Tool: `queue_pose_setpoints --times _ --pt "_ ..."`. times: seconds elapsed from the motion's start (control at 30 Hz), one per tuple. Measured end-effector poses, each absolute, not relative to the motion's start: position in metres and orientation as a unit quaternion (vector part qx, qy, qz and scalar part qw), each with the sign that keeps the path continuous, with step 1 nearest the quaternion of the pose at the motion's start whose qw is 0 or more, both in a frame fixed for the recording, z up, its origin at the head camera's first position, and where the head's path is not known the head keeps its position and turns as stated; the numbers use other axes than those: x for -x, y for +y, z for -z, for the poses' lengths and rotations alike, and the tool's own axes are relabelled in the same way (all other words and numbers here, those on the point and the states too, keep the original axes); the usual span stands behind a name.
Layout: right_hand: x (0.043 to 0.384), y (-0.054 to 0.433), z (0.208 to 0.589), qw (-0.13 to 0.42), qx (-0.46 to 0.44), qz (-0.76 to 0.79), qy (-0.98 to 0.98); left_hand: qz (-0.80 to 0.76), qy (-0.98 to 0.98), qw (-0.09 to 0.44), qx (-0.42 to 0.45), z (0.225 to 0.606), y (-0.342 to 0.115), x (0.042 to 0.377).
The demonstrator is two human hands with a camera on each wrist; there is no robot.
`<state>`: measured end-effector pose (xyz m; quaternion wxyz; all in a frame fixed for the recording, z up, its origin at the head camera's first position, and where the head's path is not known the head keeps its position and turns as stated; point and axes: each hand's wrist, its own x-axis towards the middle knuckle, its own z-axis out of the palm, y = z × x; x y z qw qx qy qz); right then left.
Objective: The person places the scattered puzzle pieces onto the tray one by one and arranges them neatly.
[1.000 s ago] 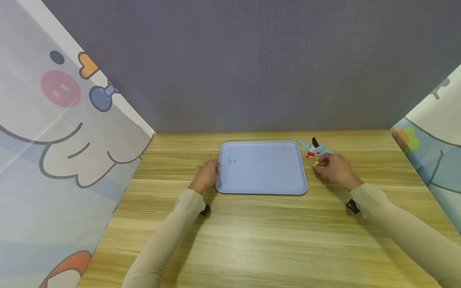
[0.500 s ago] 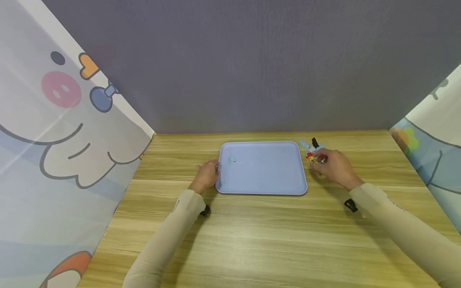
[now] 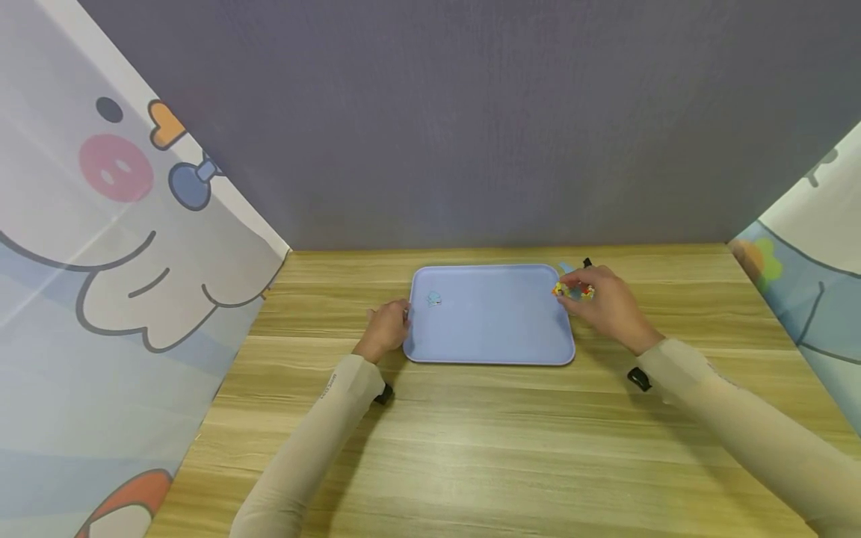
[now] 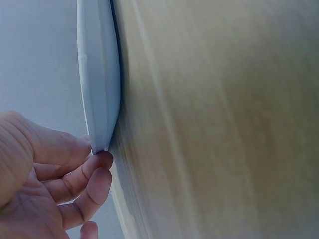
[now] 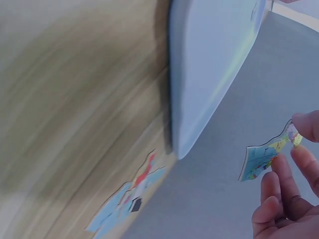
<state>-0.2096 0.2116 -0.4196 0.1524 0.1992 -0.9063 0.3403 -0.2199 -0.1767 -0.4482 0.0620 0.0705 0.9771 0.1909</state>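
Note:
With its thumb and fingers my left hand (image 3: 386, 329) pinches the left rim of a pale blue tray (image 3: 491, 317); the left wrist view shows the grip on the tray's edge (image 4: 99, 89). My right hand (image 3: 608, 308) pinches a flat, colourful puzzle piece (image 5: 266, 155), light blue with yellow and red patches and a wavy outline. In the head view this piece is over the tray's right rim, partly hidden by the fingers. A small light blue puzzle piece (image 3: 433, 299) lies in the tray's left part.
More puzzle pieces (image 5: 124, 199), light blue, red and black, lie in a heap on the wooden table (image 3: 471, 448) just right of the tray, mostly hidden behind my right hand in the head view. A grey wall (image 3: 471, 127) rises behind the table.
My right hand has picked up the puzzle piece from the heap and carried it left to the tray's right rim. My left hand and the tray stay put.

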Motion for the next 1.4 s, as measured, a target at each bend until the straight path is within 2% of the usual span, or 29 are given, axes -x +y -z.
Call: queue_pose_setpoints --times 0.13,0.4,1.4 --pt "0.211 0.203 0.417 0.151 -0.215 -0.350 -0.899 -0.187 0.978 0.063 -0.069 0.448 -0.176 0.220" --pt "0.218 0.184 0.415 0.184 -0.265 -0.354 -0.878 -0.184 0.978 0.062 -0.072 0.449 -0.176 0.221" --pt "0.243 0.109 0.429 0.064 -0.291 -0.367 -0.881 -0.182 0.979 0.062 -0.071 0.450 -0.175 0.220"
